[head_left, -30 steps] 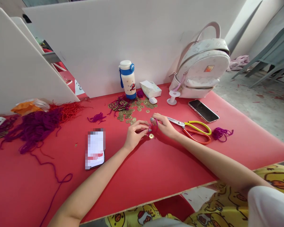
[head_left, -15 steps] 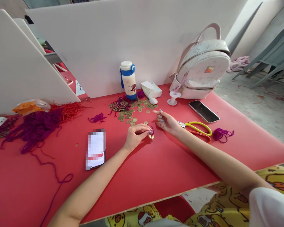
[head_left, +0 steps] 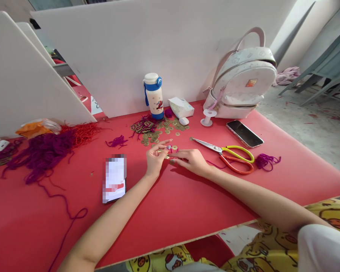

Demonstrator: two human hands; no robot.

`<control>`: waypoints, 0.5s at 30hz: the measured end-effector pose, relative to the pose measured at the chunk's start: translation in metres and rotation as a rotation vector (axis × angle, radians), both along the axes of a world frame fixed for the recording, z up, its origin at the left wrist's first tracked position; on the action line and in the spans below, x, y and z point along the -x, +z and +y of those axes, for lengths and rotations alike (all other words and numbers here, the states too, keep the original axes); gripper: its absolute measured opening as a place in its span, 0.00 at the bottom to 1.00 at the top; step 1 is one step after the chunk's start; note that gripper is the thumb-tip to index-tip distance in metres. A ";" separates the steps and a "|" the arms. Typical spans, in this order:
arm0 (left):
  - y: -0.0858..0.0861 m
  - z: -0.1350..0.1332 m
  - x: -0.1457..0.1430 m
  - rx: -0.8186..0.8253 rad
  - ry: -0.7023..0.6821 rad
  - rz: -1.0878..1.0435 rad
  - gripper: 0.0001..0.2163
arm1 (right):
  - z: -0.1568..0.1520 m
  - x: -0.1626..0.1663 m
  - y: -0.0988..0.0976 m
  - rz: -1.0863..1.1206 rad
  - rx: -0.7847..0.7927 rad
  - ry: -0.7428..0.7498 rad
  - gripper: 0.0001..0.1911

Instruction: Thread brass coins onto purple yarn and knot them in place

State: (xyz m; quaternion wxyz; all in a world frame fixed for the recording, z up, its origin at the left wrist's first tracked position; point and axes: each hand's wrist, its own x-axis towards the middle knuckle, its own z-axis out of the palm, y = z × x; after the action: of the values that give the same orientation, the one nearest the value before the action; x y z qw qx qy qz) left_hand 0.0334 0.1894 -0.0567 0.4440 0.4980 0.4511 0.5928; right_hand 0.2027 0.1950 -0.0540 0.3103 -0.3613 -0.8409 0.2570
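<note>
My left hand (head_left: 155, 160) pinches purple yarn (head_left: 170, 147) between thumb and fingers. A brass-coloured holed coin (head_left: 167, 157) sits at its fingertips, partly hidden. From the right, my right hand (head_left: 194, 160) reaches up to the coin and yarn; its fingers are stretched out and its thumb is apart from them. Whether its fingertips touch the coin is hard to see. Just beyond the hands lies a pile of similar coins (head_left: 150, 138), some threaded with purple yarn. Right of my right hand are scissors (head_left: 222, 151) with yellow and orange-red handles, blades slightly apart.
Left of my hands lies a lit phone (head_left: 115, 179); a dark phone (head_left: 245, 133) is at right. A bottle (head_left: 154, 96), tissue pack (head_left: 181, 108), white spool (head_left: 207, 118) and backpack (head_left: 240, 83) stand along the back panel. Purple yarn heaps (head_left: 49, 151) are at left.
My right hand has come left and down from above the scissors to my left hand, uncovering the blades. My left hand has shifted slightly left and away from me with the yarn and coin.
</note>
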 end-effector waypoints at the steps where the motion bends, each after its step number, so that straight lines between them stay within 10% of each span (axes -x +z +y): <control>1: 0.001 -0.001 0.000 0.005 -0.018 -0.001 0.11 | 0.000 0.001 -0.001 -0.039 -0.028 0.000 0.15; 15: -0.004 0.000 0.001 0.063 0.136 -0.021 0.10 | -0.002 0.004 -0.006 -0.042 0.097 -0.184 0.19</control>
State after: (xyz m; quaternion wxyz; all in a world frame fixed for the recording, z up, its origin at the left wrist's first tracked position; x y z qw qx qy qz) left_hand 0.0324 0.1894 -0.0612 0.4229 0.4456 0.4975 0.6124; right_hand 0.1982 0.1926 -0.0604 0.2972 -0.4570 -0.7969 0.2603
